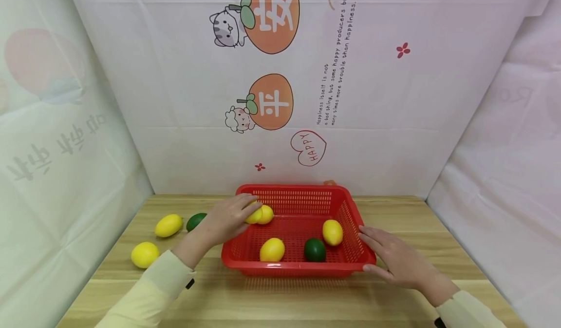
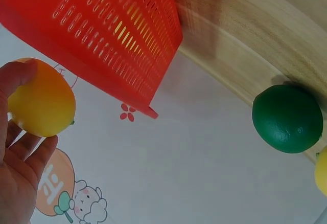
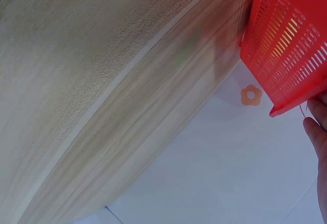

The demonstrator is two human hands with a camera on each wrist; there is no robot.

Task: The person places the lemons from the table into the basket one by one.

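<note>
My left hand grips a yellow lemon between thumb and fingers, above the left side of a red plastic basket. Just past the held fruit, another lemon lies in the basket. Also inside are a lemon near the front, a dark green lime and a lemon toward the right wall. My right hand rests at the basket's right rim, its fingers fairly straight and the thumb by the front corner. Part of that hand shows beside the rim in the right wrist view.
Left of the basket, two lemons, one farther back and one nearer, lie on the wooden table. A green lime sits there too, partly behind my left hand in the head view. Printed white cloth hangs around the table.
</note>
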